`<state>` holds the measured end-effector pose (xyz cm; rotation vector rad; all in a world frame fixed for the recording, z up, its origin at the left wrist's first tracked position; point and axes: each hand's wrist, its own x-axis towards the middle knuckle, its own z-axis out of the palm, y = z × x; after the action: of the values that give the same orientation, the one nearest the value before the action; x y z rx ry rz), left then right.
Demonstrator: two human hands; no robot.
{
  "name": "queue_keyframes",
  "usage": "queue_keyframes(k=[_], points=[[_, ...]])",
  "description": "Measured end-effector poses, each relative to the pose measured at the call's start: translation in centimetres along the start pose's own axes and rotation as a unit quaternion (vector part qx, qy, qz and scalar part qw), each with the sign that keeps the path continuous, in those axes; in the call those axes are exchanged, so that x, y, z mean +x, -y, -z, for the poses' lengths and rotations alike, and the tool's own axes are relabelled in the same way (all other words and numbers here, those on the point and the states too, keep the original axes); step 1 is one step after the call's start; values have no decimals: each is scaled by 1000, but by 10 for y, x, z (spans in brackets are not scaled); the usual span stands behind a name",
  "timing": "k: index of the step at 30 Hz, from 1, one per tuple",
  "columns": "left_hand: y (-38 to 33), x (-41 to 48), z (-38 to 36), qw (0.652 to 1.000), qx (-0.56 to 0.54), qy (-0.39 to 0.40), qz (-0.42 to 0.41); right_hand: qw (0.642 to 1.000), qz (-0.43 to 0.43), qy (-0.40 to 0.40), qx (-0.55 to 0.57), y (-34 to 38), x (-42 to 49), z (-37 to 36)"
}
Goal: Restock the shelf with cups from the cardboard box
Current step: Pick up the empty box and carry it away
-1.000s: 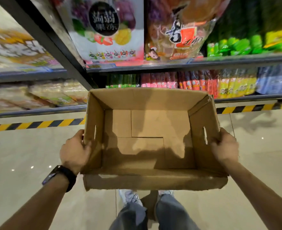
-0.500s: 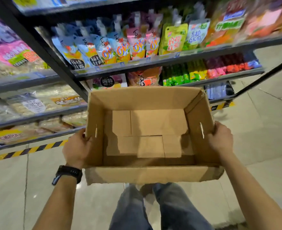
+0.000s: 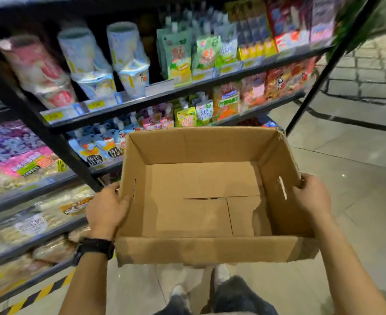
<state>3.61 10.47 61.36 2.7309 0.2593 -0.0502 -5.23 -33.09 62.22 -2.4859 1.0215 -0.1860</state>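
While the cardboard box [image 3: 205, 201] sits empty, step: restocking seems done.
Grip: left hand [image 3: 106, 209], right hand [image 3: 312, 198] clamped on its sides.
Next: carry it away.

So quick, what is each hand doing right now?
Left hand: grips the box by its left wall.
Right hand: grips its right wall.

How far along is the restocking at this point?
Done, apparently: the cardboard box is empty, and stacked cups stand on the upper shelf. In hand: left hand and right hand grip its side walls. Left: nothing in it to shelve; likely only clearing the box away.
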Motion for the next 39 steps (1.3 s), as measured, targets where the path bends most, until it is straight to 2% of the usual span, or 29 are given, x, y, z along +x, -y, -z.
queue_keyframes(k=[8,19,28,39], points=[[-117,15,-10,993,24,38,-110,994,-95,-44,29,-85,20,53],[-308,10,-79,961,75,84,-251,971,-205,-121,35,-208,46,130],[-444,22,-128,937,53,110,-328,943,-288,-164,33,-257,87,174],[-616,99,-206,898,55,142,-413,901,-378,-213,10,-278,176,192]])
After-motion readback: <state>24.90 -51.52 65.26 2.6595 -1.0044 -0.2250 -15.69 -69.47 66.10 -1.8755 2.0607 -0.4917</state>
